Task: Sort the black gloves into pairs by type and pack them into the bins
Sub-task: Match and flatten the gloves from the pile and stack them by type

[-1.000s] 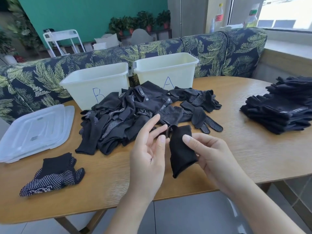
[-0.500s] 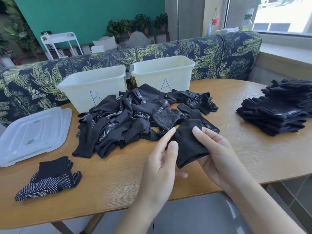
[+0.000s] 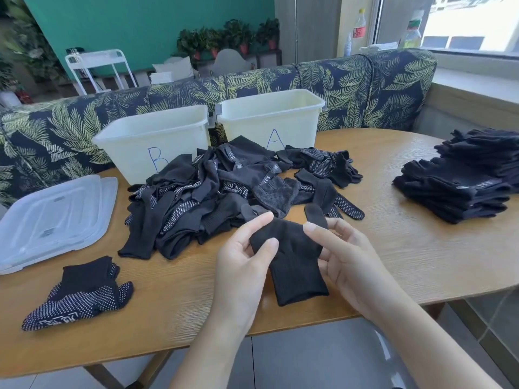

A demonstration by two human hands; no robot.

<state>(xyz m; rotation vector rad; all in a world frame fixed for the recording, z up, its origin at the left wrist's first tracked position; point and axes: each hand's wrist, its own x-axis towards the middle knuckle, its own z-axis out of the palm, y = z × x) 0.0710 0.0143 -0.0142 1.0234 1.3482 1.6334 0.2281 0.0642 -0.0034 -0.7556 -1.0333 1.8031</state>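
Over the table's near edge, both hands, left [image 3: 241,256] and right [image 3: 348,259], pinched a plain black glove [image 3: 295,262], spreading it to judge its type.

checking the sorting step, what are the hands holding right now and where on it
A plain black glove. The left hand pinches its left edge near the palm, and the right hand holds its right edge; the cuff hangs free below.

Bright window daylight, wide-angle edge distortion.
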